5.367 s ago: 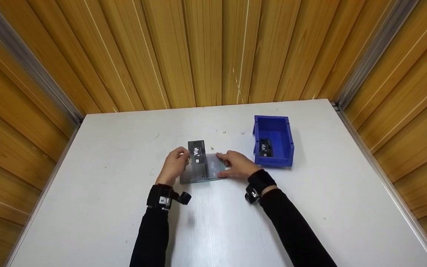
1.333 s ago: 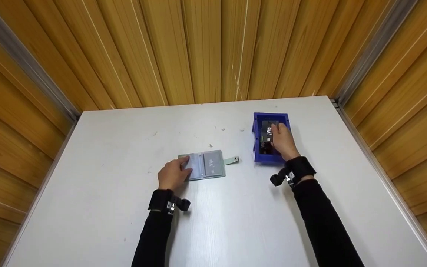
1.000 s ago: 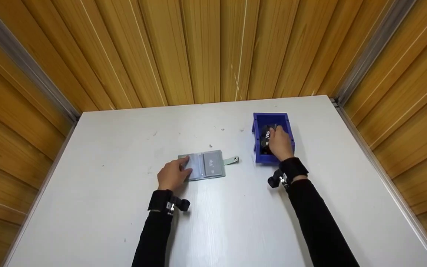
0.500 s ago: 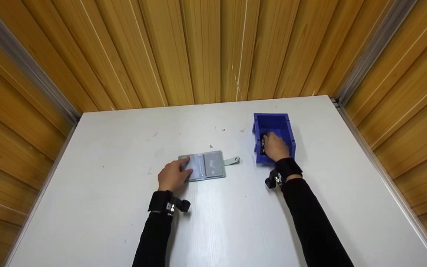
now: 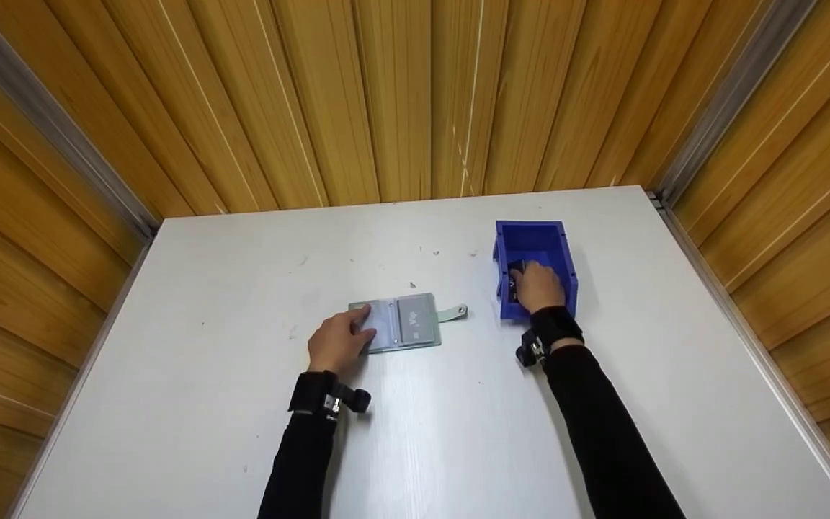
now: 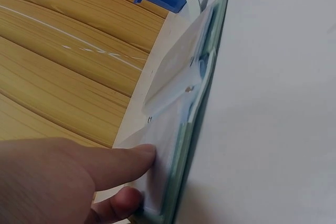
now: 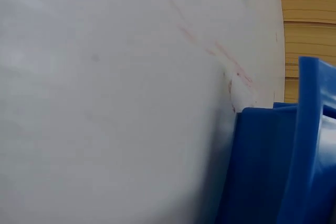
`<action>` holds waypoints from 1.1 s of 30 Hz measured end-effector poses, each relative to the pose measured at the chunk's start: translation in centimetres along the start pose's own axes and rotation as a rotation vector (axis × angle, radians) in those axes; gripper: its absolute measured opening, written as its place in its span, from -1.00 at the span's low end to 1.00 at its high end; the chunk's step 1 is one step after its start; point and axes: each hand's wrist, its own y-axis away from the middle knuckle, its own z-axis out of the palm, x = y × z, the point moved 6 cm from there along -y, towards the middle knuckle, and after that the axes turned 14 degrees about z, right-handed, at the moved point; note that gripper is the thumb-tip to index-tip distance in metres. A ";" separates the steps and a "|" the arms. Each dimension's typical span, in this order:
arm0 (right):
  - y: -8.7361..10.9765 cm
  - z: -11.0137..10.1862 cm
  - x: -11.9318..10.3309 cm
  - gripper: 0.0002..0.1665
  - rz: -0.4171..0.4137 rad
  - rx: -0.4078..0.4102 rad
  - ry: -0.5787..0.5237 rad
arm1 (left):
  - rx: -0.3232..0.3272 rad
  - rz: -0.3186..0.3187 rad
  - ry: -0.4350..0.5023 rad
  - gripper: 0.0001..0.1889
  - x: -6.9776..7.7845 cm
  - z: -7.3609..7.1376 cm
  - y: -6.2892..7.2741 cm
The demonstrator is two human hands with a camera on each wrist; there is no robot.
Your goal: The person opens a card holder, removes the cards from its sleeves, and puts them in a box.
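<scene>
A pale green card holder (image 5: pixel 418 321) lies unfolded on the white table, with clear sleeves and a grey-looking "Vip" card (image 5: pixel 416 317) in its right-hand sleeve. My left hand (image 5: pixel 334 344) rests on the holder's left page; in the left wrist view the thumb (image 6: pixel 139 158) presses the clear sleeve. Inside the blue bin (image 5: pixel 536 232), my right hand (image 5: pixel 541 287) reaches down with bent fingers and grips a black card (image 5: pixel 518 266) at the bin's left side. The hand covers most of it, and its fingertips are hidden. The right wrist view shows only the bin's outer wall (image 7: pixel 262 156).
From the holder's right edge a strap with a snap button (image 5: pixel 453 313) sticks out toward the bin. White tabletop (image 5: pixel 415 432) surrounds both things. Wood-patterned walls (image 5: pixel 400 101) stand behind and at both sides.
Earlier both hands were at the holder with a black card sticking up. Then my right hand held a card over the bin and lowered it inside. My left hand has lately stayed on the page.
</scene>
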 end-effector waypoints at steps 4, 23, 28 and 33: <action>0.2 -0.3 -0.1 -0.48 0.028 0.047 -0.003 | -0.005 -0.003 0.006 -0.47 0.1 0.0 0.0; -0.1 0.2 0.1 -0.31 0.095 0.153 0.051 | 0.007 -0.017 -0.003 -0.47 -0.2 0.2 0.0; -0.1 0.1 0.1 -0.15 0.101 0.128 0.053 | 0.017 0.001 -0.008 -0.48 -0.1 0.1 0.0; -0.1 0.0 0.0 -0.15 0.101 0.114 0.050 | 0.016 0.011 -0.012 -0.48 0.0 0.0 0.0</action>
